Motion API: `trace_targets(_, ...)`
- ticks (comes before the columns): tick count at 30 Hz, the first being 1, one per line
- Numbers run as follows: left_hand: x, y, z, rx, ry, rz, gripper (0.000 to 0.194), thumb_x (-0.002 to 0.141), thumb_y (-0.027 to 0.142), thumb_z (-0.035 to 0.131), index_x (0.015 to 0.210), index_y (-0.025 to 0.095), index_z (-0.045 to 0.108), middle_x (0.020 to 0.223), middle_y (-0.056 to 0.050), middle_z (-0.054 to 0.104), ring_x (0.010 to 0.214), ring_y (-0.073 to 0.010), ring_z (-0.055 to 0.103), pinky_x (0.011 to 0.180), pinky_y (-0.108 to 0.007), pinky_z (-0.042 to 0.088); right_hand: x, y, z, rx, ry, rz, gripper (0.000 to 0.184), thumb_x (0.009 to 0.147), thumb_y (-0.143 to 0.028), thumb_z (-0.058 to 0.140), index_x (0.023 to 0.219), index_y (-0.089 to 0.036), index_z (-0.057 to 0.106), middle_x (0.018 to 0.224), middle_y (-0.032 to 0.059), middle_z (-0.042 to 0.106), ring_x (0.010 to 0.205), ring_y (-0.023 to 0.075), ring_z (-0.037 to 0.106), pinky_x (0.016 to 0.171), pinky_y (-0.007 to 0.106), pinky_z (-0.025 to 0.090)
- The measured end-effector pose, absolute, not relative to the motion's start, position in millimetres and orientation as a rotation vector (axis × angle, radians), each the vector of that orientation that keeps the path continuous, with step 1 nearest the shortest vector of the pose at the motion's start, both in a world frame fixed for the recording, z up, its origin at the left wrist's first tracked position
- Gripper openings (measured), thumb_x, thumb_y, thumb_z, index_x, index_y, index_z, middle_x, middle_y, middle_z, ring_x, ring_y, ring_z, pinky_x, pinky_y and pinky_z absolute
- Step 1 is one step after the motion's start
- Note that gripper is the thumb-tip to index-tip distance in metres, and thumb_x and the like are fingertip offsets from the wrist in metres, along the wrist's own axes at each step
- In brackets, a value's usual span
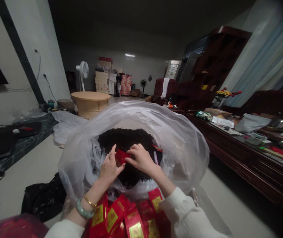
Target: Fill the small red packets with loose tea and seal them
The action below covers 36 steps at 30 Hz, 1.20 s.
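Over the open mouth of a large clear plastic bag (184,142), both hands are at a small red packet (122,156). My right hand (141,159) pinches its right side between thumb and fingers. On the other side, my left hand (109,167) curls round its left edge, forefinger raised. Dark, loose, leaf-like shreds (128,137) fill the bag beneath them. A pale purple stick-like tool (155,158) stands in the shreds, near another red piece (157,148). Several red packets with gold labels (134,219) lie closest to me, below my wrists.
To the right runs a dark wooden table (225,150) covered with assorted items. A round wooden table (91,96) and a white fan (83,71) stand ahead on the left. A black plastic bag (44,196) lies on the floor at left, beside a reddish bag (14,227).
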<state>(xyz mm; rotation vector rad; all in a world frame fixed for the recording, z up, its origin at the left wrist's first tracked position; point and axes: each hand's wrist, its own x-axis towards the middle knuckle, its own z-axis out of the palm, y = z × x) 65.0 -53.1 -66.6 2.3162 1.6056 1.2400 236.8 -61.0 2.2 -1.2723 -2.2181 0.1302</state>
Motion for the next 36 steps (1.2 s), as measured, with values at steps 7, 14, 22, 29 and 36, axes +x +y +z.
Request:
trace_targets(7,64.8,-52.7,-74.3,2.321,1.545,1.257,0.087,0.073,0.031,0.069,0.145,0.017,0.021,0.108,-0.012,0.060,0.100,-0.0282,0.060,0.085,-0.041,0.049,228.3,-62.7,-19.2,-1.247,-2.220,-0.045,0.015,0.079,-0.033,0.070,0.080,-0.019,0.073,0.102,0.0124,0.060,0.101,0.0271,0.045,0.083,0.041,0.047)
trace_targets(14,59.0,-45.4,-89.7,2.301,1.547,1.122,0.087,0.068,0.026,0.071,0.142,0.019,0.027,0.110,-0.011,0.060,0.101,-0.0286,0.060,0.086,-0.043,0.049,224.0,-58.3,-21.0,-1.270,-2.116,-0.021,0.017,0.081,-0.033,0.068,0.092,-0.021,0.071,0.090,0.0101,0.062,0.092,0.0249,0.047,0.080,0.039,0.042)
trace_targets(22,64.0,-43.6,-100.3,2.306,1.437,1.132,0.056,0.072,0.020,0.063,0.125,0.017,0.045,0.110,-0.011,0.061,0.102,-0.0261,0.062,0.088,-0.039,0.051,216.6,-47.3,-21.9,-1.429,-2.088,0.249,0.039,0.095,-0.036,0.047,0.061,-0.018,0.057,0.063,0.0000,0.057,0.071,0.0145,0.051,0.093,0.041,0.029)
trace_targets(29,64.7,-47.3,-104.5,2.279,1.466,1.164,0.059,0.074,0.019,0.061,0.129,0.019,0.039,0.118,-0.012,0.061,0.108,-0.0262,0.062,0.089,-0.039,0.051,222.0,-49.7,-16.1,-1.369,-2.162,0.327,0.037,0.094,-0.036,0.047,0.063,-0.018,0.058,0.063,-0.0014,0.058,0.072,0.0147,0.055,0.093,0.039,0.028)
trace_targets(36,66.4,-49.4,-110.2,2.181,1.592,1.158,0.056,0.073,0.028,0.065,0.121,0.016,0.039,0.099,-0.013,0.069,0.088,-0.0299,0.070,0.071,-0.038,0.055,226.1,-50.8,-7.4,-1.360,-2.335,0.285,0.025,0.087,-0.030,0.062,0.065,-0.017,0.061,0.067,-0.0011,0.063,0.073,0.0139,0.057,0.094,0.038,0.029)
